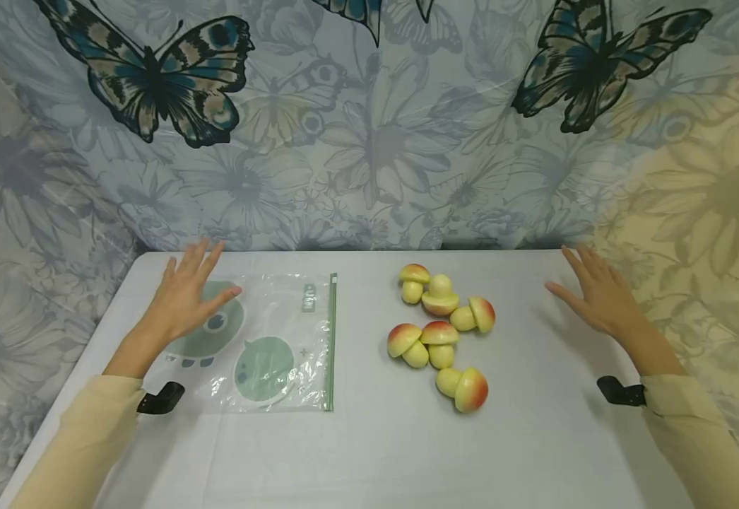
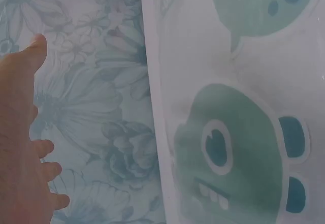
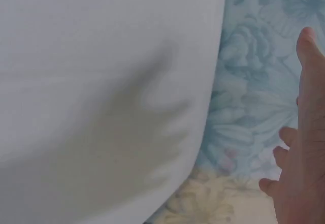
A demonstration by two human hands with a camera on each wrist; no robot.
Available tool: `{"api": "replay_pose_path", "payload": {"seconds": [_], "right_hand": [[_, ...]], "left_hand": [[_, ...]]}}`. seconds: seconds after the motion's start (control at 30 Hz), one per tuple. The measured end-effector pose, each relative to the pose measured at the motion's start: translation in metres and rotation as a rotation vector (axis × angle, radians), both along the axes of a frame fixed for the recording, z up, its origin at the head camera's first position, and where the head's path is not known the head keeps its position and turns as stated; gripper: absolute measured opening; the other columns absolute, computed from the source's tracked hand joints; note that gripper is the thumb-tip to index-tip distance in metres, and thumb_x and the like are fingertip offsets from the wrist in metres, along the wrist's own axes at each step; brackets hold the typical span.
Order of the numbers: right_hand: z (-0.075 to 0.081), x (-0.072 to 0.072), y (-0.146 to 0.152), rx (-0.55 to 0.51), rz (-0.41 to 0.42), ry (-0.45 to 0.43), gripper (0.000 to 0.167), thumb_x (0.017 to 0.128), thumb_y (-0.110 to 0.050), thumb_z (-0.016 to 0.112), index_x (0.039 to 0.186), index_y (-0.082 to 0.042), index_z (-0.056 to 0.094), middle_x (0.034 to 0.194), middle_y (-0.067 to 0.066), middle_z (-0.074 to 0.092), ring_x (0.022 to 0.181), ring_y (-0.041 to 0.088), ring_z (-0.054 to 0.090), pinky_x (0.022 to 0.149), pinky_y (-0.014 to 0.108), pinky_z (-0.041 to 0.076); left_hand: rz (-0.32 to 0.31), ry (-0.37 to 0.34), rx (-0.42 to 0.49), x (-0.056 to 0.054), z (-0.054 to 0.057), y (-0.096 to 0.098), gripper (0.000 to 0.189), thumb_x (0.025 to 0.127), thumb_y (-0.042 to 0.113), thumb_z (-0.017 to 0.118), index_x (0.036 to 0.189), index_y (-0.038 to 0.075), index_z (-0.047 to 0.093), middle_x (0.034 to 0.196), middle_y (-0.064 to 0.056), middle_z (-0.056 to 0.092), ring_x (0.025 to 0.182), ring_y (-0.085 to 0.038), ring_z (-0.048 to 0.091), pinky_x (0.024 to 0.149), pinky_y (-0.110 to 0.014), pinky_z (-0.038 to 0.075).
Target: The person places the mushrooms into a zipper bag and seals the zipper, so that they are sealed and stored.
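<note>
My left hand (image 1: 186,298), fingers spread, hovers above the left part of a clear zip bag (image 1: 309,353) printed with green cartoon shapes. The bag lies flat, its green zip edge to the right. In the left wrist view, the left hand (image 2: 20,132) appears at the left side, away from the bag's printed figure (image 2: 238,153). To the right of the bag sits a cluster of several yellow-and-red toy mushrooms (image 1: 441,338). Past them, my right hand (image 1: 601,297) is raised over the table's right side with fingers spread, holding nothing; its shadow falls on the white cloth.
A white-covered table (image 1: 369,459) carries everything. Behind it hangs a curtain (image 1: 382,177) with flower and butterfly prints, reaching along both sides. Small black wrist devices, such as the one on the left sleeve (image 1: 77,431), stick out over the table.
</note>
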State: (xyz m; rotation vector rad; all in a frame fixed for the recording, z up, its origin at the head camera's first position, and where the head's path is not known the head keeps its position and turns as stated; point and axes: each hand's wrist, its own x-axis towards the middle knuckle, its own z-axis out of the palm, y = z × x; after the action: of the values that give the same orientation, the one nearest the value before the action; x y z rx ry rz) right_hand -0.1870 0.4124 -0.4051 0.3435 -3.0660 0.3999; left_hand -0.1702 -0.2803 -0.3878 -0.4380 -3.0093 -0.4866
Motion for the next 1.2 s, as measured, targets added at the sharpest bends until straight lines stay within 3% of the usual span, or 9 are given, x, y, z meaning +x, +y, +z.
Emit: {"api": "replay_pose_path", "payload": {"seconds": [0.23,0.5,0.83,1.2], "right_hand": [[0.016,-0.007,-0.022,-0.031,0.029,0.016,0.079,0.101,-0.047,0.047,0.158,-0.006,0.010,0.157,0.033,0.011,0.144,0.051,0.008,0.109,0.070,0.008],[0.031,-0.010,-0.070,-0.098,0.114,0.097,0.073,0.101,-0.043,0.049,0.157,-0.009,0.018,0.158,0.029,0.017,0.142,0.052,0.017,0.107,0.071,0.015],[0.038,-0.003,-0.132,-0.102,0.186,0.093,0.075,0.100,-0.044,0.052,0.158,-0.010,0.018,0.160,0.023,0.017,0.148,0.040,0.012,0.112,0.064,0.016],[0.048,-0.012,-0.181,-0.176,0.265,0.129,0.075,0.099,-0.045,0.054,0.158,-0.013,0.019,0.161,0.019,0.017,0.148,0.038,0.014,0.111,0.064,0.019]], "left_hand": [[-0.023,0.002,0.018,0.004,0.000,0.012,0.088,0.095,0.056,0.053,0.159,0.015,0.009,0.161,-0.023,0.009,0.147,-0.045,0.005,0.114,-0.063,0.001],[-0.057,0.024,0.030,0.009,-0.001,0.023,0.085,0.095,0.055,0.054,0.159,0.015,0.014,0.160,-0.024,0.015,0.147,-0.044,0.009,0.113,-0.066,0.007],[-0.085,0.031,0.035,0.017,-0.013,0.029,0.084,0.094,0.053,0.057,0.158,0.013,0.019,0.159,-0.025,0.018,0.146,-0.047,0.013,0.112,-0.067,0.012],[-0.109,0.002,0.049,0.024,-0.024,0.046,0.084,0.094,0.056,0.056,0.159,0.020,0.016,0.163,-0.015,0.013,0.148,-0.041,0.009,0.114,-0.064,0.009]]}}
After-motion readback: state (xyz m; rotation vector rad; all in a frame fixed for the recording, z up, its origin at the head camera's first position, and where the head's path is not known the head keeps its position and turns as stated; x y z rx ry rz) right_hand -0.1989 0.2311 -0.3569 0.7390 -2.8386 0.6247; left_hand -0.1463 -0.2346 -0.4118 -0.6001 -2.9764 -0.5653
